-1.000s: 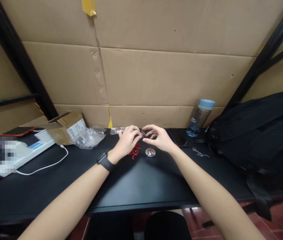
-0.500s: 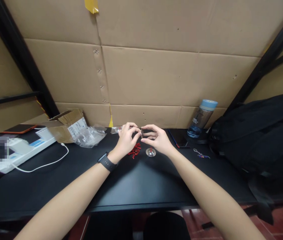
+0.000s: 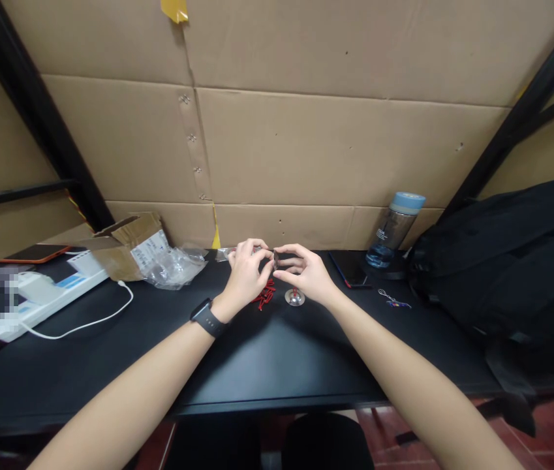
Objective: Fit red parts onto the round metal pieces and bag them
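Note:
Between my hands, above the black table, is a small thin metal disc (image 3: 277, 260) seen nearly edge-on. My right hand (image 3: 305, 273) grips it from the right with thumb and fingers. My left hand (image 3: 248, 271), a black watch on its wrist, has thumb and forefinger pinched at the disc's left face; whatever lies between those fingertips is too small to make out. A round shiny metal piece (image 3: 295, 298) with a red bit on top rests on the table under my right hand. Several red cords (image 3: 265, 297) lie in a pile below my left hand, which partly hides them.
At the left are a power strip (image 3: 56, 300), a white cable, an opened cardboard box (image 3: 132, 251) and clear plastic packaging (image 3: 173, 266). To the right stand a water bottle (image 3: 394, 228), a phone (image 3: 350, 269), a small keychain (image 3: 398, 303) and a black backpack (image 3: 511, 261).
Both hands hold nearly the same pose around the disc. The whole view has shifted very slightly.

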### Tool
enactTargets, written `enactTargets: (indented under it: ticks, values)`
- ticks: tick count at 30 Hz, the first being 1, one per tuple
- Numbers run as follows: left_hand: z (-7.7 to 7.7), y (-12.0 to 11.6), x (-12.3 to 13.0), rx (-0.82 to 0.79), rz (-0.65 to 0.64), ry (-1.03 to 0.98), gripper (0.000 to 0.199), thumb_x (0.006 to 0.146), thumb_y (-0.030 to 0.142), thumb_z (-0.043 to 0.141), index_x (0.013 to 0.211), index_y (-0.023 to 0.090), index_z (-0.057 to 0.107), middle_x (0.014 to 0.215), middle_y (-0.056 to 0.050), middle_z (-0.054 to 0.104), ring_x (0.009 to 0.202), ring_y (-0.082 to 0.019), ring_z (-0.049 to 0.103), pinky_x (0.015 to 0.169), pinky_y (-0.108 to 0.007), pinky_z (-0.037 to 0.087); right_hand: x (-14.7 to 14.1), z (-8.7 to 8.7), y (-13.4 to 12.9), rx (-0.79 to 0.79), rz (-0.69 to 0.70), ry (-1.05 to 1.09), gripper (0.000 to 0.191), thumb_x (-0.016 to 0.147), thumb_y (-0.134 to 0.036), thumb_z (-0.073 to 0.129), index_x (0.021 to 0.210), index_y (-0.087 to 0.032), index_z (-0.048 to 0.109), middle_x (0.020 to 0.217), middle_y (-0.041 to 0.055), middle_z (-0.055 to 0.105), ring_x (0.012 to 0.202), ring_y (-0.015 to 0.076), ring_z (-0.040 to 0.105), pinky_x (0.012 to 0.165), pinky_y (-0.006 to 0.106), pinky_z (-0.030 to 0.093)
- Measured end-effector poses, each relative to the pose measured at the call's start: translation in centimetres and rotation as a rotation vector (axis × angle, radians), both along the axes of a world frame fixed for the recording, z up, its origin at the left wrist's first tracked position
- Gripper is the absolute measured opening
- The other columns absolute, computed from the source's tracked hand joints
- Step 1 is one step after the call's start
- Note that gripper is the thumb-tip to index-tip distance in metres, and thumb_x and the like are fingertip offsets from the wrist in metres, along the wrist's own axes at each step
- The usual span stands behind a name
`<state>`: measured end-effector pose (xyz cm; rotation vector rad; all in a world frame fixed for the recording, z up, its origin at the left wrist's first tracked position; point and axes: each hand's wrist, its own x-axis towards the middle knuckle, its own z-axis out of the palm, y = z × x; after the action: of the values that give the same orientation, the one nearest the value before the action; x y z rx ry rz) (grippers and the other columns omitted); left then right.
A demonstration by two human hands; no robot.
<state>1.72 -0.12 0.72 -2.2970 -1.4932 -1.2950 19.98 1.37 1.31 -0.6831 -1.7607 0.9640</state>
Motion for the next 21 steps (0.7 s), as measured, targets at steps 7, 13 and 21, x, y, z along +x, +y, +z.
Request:
enactTargets:
  ticks: [7, 13, 21]
  values:
    - [-0.3, -0.1, 0.2, 0.077, 0.012, 0.029, 0.012, 0.091, 0.019, 0.059, 0.097, 0.023, 0.068, 0.119, -0.008, 0.06, 0.114, -0.028, 0.051, 0.095, -0.046, 0.034, -0.2, -0.6, 0.0, -0.026, -0.01, 0.035, 0.049, 0.071, -0.033, 0.085, 0.112, -0.023, 0.06, 0.125, 0.0072, 0.066, 0.096, 0.021, 0.075, 0.087, 0.034, 0.062]
    - [-0.2, 0.0, 0.0, 0.069, 0.037, 0.079, 0.009, 0.093, 0.025, 0.06, 0.093, 0.023, 0.069, 0.122, -0.009, 0.06, 0.118, -0.03, 0.049, 0.094, -0.047, 0.033, 0.7, -0.2, 0.9, 0.062, -0.048, -0.186, 0.023, 0.088, -0.04, 0.069, 0.1, -0.021, 0.064, 0.11, 0.0054, 0.072, 0.096, 0.0193, 0.071, 0.085, 0.033, 0.056]
    - [-0.1, -0.4, 0.3, 0.074, 0.007, 0.137, 0.009, 0.094, 0.027, 0.06, 0.094, 0.025, 0.069, 0.12, -0.009, 0.061, 0.12, -0.03, 0.049, 0.095, -0.047, 0.031, 1.6, -0.1, 1.8, 0.274, -0.089, -0.408, 0.017, 0.096, -0.03, 0.057, 0.09, -0.02, 0.069, 0.112, 0.0077, 0.069, 0.102, 0.0195, 0.064, 0.075, 0.028, 0.05]
